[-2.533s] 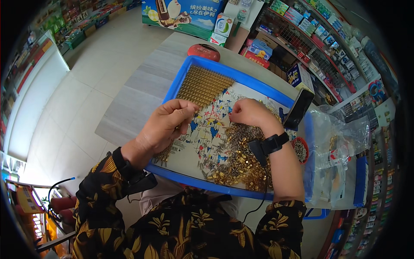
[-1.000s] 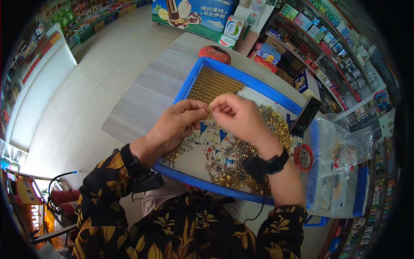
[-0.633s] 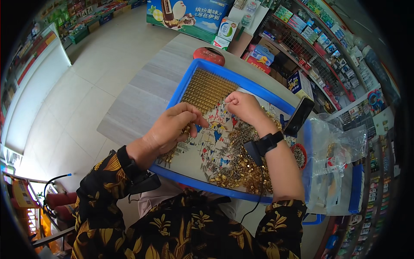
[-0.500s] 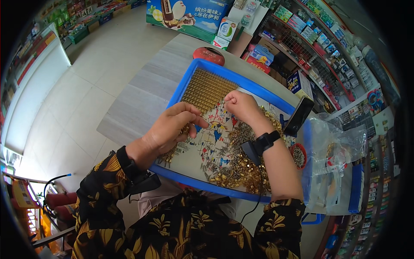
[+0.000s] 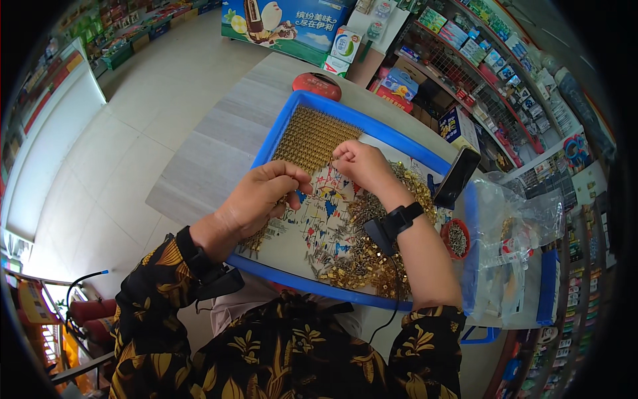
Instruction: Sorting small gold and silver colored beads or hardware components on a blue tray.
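A blue tray (image 5: 271,141) lies on the table, lined with a white board (image 5: 282,246) printed with colourful doodles. Tight rows of small upright brass pieces (image 5: 312,136) fill its far left part. Over the tray's left side, my left hand (image 5: 266,193) is closed, thumb against forefinger; anything inside is hidden. My right hand (image 5: 362,165) is pinched at the near right corner of the rows, its fingertips too small to show what they grip. Loose brass pieces (image 5: 392,279) and thin silver pins (image 5: 362,213) are heaped in the tray's right part.
A red bowl of silver pins (image 5: 456,239) stands by the tray's right side. Nearby are a propped phone (image 5: 457,176) and clear plastic bags (image 5: 512,233). A red oval container (image 5: 317,86) sits beyond the tray. Stocked shelves (image 5: 485,73) rise at the right.
My right hand has moved a little left and nearer the brass rows, its fingers now pointing down at their corner. My left hand has drawn slightly left, its fingers more curled.
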The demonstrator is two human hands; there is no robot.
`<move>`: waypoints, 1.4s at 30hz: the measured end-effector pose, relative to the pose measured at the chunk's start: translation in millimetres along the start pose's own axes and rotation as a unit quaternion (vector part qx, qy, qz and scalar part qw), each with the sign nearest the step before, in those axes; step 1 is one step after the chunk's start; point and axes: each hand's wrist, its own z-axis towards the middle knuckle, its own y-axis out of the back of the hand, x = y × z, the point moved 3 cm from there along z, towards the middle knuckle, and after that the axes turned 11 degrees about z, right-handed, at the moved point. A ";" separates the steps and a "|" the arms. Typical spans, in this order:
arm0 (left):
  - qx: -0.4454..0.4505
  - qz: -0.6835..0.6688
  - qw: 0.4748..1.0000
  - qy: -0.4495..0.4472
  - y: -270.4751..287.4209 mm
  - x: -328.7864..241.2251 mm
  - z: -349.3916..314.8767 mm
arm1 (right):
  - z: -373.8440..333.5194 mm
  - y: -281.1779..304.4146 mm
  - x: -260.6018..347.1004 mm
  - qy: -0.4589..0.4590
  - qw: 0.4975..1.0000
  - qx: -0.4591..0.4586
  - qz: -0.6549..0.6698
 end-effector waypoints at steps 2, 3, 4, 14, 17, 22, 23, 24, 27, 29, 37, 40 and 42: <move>-0.003 -0.004 1.000 0.005 -1.9 -1.9 -1.3 | 0.6 -1.6 1.0 -0.013 0.999 -0.036 0.003; -0.004 -0.006 1.000 0.007 -2.2 -2.3 -1.6 | 0.8 -1.4 1.1 -0.020 0.998 -0.054 0.004; -0.004 -0.005 1.000 0.007 -1.9 -2.5 -1.4 | 0.9 -1.6 1.6 -0.019 0.998 -0.053 0.005; 0.027 0.019 0.999 0.006 -4.9 -0.6 0.3 | 2.4 -3.1 -2.0 -0.003 0.997 -0.062 -0.042; 0.036 0.027 0.999 0.006 -4.4 0.8 0.6 | 2.3 -1.0 -2.3 -0.004 0.998 -0.053 -0.018; 0.032 0.017 0.999 0.009 -6.0 0.3 2.1 | -2.8 29.4 -8.6 -0.007 0.998 -0.052 0.028; 0.030 0.010 0.999 0.009 -7.0 -0.4 2.2 | -5.4 37.2 -8.6 -0.003 0.998 -0.060 0.032; 0.032 0.009 0.999 0.009 -7.5 -0.6 2.1 | -9.8 42.9 -8.6 -0.004 0.998 -0.061 0.031; 0.013 0.027 1.000 -0.001 -2.2 -1.3 0.4 | -25.2 45.4 -0.6 -0.069 0.995 0.007 -0.072; 0.010 0.025 1.000 -0.002 -3.3 -1.6 0.9 | -32.6 43.5 -1.3 -0.062 0.992 -0.007 -0.110; -0.005 0.026 1.000 0.000 -5.6 -3.6 0.9 | -36.0 39.6 0.6 -0.034 0.964 -0.044 -0.260; 0.002 0.028 1.000 -0.002 -5.1 -1.7 1.1 | -36.9 41.1 5.8 -0.034 0.962 -0.071 -0.260; 0.000 0.026 1.000 -0.003 -5.5 -0.7 2.1 | -36.0 42.8 5.7 -0.091 0.956 -0.041 -0.277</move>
